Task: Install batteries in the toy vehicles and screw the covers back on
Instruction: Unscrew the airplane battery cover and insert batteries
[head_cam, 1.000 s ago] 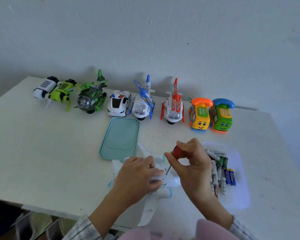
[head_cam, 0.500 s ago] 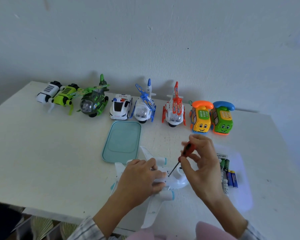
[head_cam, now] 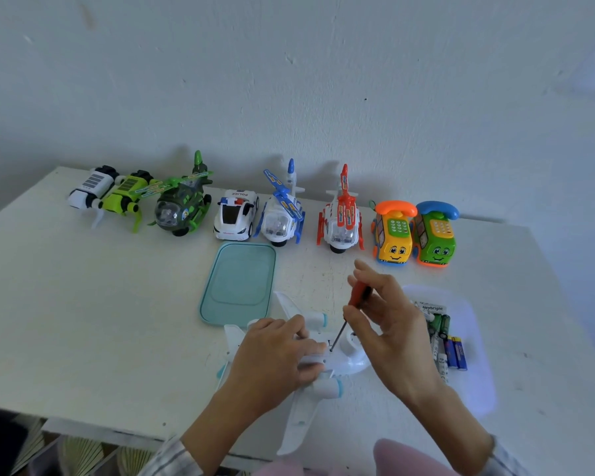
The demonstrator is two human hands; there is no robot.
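Right hand (head_cam: 389,324) pinching red screwdriver (head_cam: 357,299), now raised and tilted since a moment ago, tip down at the underside of white toy plane (head_cam: 318,364) just left of it. Left hand (head_cam: 275,355) pressing on the plane, holding it still. Probably re-gripping between turns; cover screw not finished. Batteries (head_cam: 452,347) in tray just right of the right hand.

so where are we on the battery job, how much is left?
In hand: the left hand steadies the white toy plane, and the right hand pinches the red screwdriver with its tip on the plane's underside. Done: cannot tell; the eight toys along the wall, such as the police car, show no battery covers from here. Left: loose batteries lie in the clear tray.
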